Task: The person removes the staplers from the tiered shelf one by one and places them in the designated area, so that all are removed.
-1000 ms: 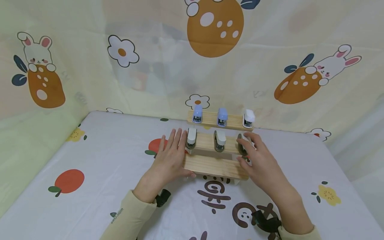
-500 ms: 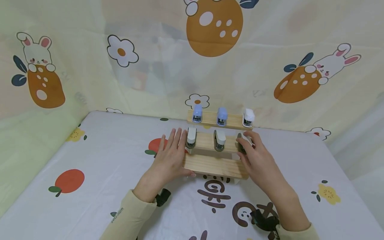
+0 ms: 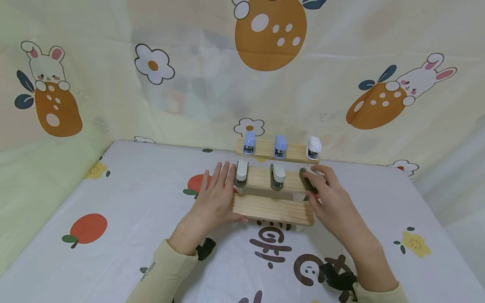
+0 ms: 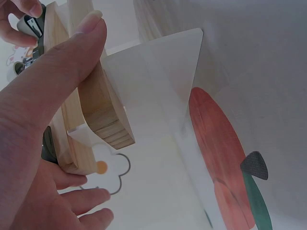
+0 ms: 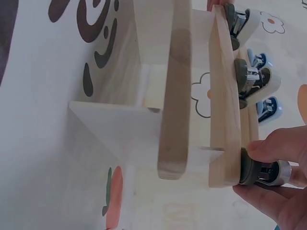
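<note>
Spotter: Your left hand (image 3: 216, 202), fingers long and slightly spread, lies along the left end of the stand (image 4: 158, 67), thumb over the front board (image 3: 273, 209) near its left corner

Notetaker: Your right hand (image 3: 335, 204)?

Spotter: Thumb and fingers pinch the dark-based stapler (image 5: 249, 166) at the right end of the middle board (image 3: 259, 177), askew to its neighbours, one white-topped stapler (image 3: 241, 173) by the left end, a second white-topped stapler (image 3: 278, 176) mid-board

Notetaker: Behind?

Spotter: Near the tabletop's (image 3: 144, 189) back edge, the back board (image 3: 264, 148): two blue staplers (image 3: 280, 146), left and centre, white stapler (image 3: 314, 147) by the right end
</note>
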The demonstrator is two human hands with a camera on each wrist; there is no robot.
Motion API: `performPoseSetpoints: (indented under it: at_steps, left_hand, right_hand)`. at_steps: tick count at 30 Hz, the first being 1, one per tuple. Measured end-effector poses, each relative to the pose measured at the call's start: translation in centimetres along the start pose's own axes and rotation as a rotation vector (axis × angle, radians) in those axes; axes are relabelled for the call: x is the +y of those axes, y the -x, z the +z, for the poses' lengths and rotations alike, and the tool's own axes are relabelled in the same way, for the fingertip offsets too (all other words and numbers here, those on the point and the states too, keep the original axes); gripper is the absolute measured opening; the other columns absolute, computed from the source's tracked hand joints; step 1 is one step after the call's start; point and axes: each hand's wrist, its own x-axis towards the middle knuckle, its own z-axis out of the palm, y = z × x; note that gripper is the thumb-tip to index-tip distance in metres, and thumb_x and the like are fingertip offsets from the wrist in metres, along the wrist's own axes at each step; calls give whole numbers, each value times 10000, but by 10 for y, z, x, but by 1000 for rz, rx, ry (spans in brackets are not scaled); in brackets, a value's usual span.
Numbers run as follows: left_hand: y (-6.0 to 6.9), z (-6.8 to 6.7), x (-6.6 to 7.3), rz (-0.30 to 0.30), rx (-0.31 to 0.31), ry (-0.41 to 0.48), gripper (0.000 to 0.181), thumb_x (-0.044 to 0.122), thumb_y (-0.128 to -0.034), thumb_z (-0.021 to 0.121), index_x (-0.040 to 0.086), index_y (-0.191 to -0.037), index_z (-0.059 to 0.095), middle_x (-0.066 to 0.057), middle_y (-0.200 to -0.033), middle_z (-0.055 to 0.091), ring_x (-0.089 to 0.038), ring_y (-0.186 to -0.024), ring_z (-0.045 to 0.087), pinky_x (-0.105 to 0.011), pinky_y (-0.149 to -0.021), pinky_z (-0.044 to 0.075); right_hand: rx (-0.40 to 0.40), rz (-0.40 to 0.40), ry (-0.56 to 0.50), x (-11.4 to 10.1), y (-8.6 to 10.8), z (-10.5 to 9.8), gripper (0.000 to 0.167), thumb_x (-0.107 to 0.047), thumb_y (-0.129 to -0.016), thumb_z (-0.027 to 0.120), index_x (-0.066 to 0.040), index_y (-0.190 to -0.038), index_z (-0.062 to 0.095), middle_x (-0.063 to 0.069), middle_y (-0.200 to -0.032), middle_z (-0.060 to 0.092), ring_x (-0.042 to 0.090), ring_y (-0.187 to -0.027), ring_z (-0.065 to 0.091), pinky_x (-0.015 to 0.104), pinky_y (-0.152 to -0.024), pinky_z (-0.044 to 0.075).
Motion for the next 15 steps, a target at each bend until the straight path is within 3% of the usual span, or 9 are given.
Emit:
performPoseSetpoints:
  at_steps: [15]
  left_hand:
    - [-2, 0, 0, -8, -15, 1, 1396, 613, -586, 882, 36, -1589, 101, -179, -1660, 134, -339, -1551, 78, -572, -1240, 87]
  right_hand:
    - [-14, 21, 12, 6, 4, -22, 451, 112, -770, 738, 34, -1200, 625, 231, -1318, 486, 358, -938, 641, 507, -727, 583]
